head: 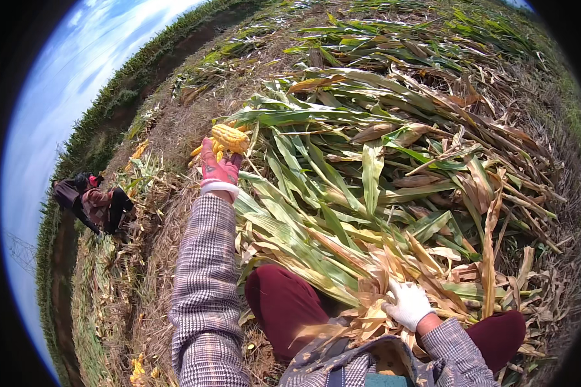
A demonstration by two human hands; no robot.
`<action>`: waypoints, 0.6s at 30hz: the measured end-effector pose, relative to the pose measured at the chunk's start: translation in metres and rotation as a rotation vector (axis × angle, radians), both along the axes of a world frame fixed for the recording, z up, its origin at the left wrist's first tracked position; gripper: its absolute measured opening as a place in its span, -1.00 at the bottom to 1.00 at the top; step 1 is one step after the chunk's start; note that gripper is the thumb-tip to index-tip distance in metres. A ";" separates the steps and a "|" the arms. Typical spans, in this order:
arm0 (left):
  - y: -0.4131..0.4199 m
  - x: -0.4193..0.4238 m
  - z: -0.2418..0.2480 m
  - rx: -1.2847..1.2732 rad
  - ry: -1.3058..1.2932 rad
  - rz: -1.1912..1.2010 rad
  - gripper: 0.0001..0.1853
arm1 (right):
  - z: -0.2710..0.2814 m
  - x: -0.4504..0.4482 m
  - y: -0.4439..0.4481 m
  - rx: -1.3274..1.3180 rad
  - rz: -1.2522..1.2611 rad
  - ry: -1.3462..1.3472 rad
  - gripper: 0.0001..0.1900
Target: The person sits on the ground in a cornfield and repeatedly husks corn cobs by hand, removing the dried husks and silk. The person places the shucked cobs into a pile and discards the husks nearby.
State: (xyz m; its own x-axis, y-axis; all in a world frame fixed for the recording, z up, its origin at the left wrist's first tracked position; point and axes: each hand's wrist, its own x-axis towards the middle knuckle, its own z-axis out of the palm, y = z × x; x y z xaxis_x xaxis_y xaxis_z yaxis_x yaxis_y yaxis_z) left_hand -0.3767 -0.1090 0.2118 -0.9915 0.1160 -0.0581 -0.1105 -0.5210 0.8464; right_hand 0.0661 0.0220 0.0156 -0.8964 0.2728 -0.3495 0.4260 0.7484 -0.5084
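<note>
My left hand (pixel 219 169), in a pink-red glove with a white cuff, reaches far forward at the left. Its thumb and fingers are about a husked yellow ear of corn (pixel 230 138), over several other bare ears (pixel 216 146) lying on the ground. Close to my lap, my right hand (pixel 409 304) in a white glove grips dry, pale corn husks (pixel 375 295); its fingertips are partly hidden among them. Cut corn stalks with green and brown leaves (pixel 314 193) spread in front of me. Unhusked ears (pixel 373 133) lie among the stalks.
My bent knees in maroon trousers (pixel 283 309) frame the near stalks. Two people (pixel 97 203) bend over at the far left. More yellow ears (pixel 138 371) lie at the lower left. Dry stubble (pixel 155 271) covers the ground, and standing plants (pixel 121 92) line the field's edge.
</note>
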 end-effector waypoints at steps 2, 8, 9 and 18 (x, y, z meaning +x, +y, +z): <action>-0.013 -0.042 0.011 0.025 -0.057 0.127 0.03 | -0.001 -0.002 0.000 0.012 -0.016 -0.025 -0.33; 0.061 0.007 -0.170 -0.227 -0.453 -0.206 -0.40 | -0.009 0.000 -0.008 0.059 -0.027 0.066 -0.31; 0.075 0.024 -0.212 -0.299 -0.583 -0.223 -0.48 | -0.009 0.000 -0.009 0.070 -0.023 0.067 -0.31; 0.138 0.073 -0.394 -0.363 -0.721 -0.337 -0.58 | -0.024 0.004 -0.010 0.135 -0.071 0.230 -0.37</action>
